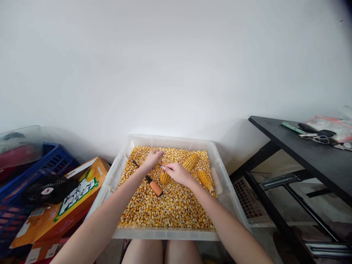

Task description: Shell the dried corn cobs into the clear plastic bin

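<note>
Both my hands pinch one corn cob (pixel 165 177): left hand (pixel 153 158) above it, right hand (pixel 177 172) fingertips pressed together on it.

This looks like a spare corner of a home, perhaps a storeroom. A bare white wall (pixel 176 66) backs a clear plastic tub (pixel 224 183) of loose corn kernels. Left of it sit an orange printed carton (pixel 68 205), a small black fan (pixel 46 189) and a blue crate (pixel 52 161); right stands a black table (pixel 316 154) with scissors (pixel 319 135) near its far edge.
</note>
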A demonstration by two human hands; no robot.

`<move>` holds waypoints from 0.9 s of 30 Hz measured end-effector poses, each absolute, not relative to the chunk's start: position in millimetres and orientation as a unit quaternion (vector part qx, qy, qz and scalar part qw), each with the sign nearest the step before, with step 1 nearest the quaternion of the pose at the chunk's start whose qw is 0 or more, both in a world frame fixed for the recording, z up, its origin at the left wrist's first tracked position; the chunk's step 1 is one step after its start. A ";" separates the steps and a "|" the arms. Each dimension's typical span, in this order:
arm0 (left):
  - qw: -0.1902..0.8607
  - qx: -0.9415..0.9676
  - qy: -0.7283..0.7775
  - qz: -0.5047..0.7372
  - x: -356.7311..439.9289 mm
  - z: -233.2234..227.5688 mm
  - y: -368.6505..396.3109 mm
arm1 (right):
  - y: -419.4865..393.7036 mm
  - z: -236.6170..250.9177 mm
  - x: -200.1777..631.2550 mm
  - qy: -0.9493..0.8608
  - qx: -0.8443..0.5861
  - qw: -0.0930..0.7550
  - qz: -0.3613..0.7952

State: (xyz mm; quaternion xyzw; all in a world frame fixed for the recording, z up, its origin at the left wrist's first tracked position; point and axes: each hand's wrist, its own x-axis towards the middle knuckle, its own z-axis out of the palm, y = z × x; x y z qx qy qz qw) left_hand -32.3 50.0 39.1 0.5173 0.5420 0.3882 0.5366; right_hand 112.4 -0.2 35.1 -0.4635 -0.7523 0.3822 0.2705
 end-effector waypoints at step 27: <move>0.412 0.658 0.545 0.317 -38.0 35.9 56.2 | 7.2 39.3 128.3 -0.778 -0.432 0.180 0.419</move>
